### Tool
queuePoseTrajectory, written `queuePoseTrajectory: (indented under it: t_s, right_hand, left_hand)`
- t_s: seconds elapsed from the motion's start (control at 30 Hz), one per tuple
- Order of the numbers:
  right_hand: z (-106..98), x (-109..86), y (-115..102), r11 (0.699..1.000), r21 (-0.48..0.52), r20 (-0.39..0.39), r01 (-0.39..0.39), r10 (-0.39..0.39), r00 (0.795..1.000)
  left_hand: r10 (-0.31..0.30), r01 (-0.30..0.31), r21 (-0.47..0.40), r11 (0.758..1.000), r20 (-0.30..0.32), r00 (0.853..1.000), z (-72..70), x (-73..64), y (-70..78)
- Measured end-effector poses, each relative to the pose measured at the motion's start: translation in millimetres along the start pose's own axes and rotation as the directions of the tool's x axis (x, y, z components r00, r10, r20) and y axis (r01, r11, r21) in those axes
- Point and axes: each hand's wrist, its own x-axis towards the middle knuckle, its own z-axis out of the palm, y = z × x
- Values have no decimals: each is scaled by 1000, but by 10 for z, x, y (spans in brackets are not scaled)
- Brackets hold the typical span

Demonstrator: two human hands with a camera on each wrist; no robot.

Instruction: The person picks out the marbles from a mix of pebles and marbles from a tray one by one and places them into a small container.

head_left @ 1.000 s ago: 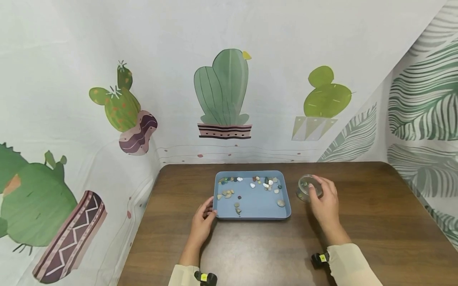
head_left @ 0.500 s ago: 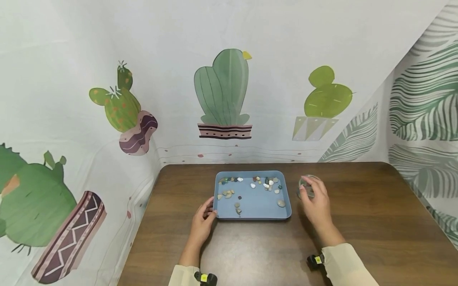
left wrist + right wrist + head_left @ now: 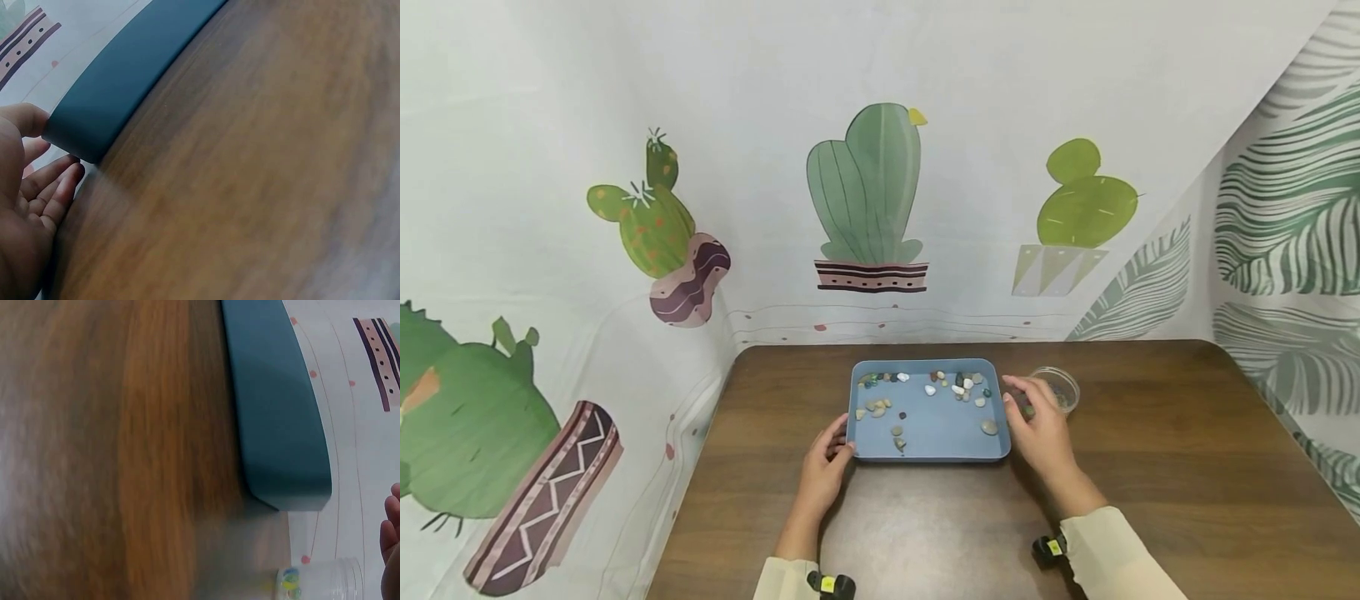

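Note:
A blue tray (image 3: 936,442) sits on the wooden table, holding several small stones (image 3: 877,407) in loose groups. My left hand (image 3: 823,471) holds the tray's near left corner; in the left wrist view its thumb (image 3: 28,119) meets the upper part of the corner, and the other fingers curl by its bottom edge. Between the tray and a clear round jar (image 3: 1066,387) is my right hand (image 3: 1045,437), fingers loosely bent near the tray's right side. Nothing shows in its grasp. The jar holds small coloured pieces, partly hidden behind the fingers.
The brown table (image 3: 1150,450) runs back to a white cloth (image 3: 970,150) printed with cacti and leaves. Each wrist carries a small black camera, the left one (image 3: 832,583) and the right one (image 3: 1048,550).
My right hand has moved left from over the jar toward the tray's right side, uncovering much of the jar. My left hand, the tray and the stones look unmoved.

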Motion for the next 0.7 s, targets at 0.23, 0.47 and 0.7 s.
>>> queuePoseTrajectory:
  t_s: [0.23, 0.47, 0.7]
  right_hand:
    - [88, -5, -93, 1000, 24, 87, 13, -15, 996]
    - [203, -1, -198, 1000, -14, 172, 17, -15, 985]
    - [359, 0, -292, 997, -3, 243, 74, -71, 968]
  left_hand:
    - [-11, 11, -14, 1000, -3, 1000, 6, 8, 1]
    - [-8, 8, -19, 1000, 0, 1000, 1, 9, 9]
    - [-17, 17, -17, 1000, 3, 1000, -3, 7, 17]
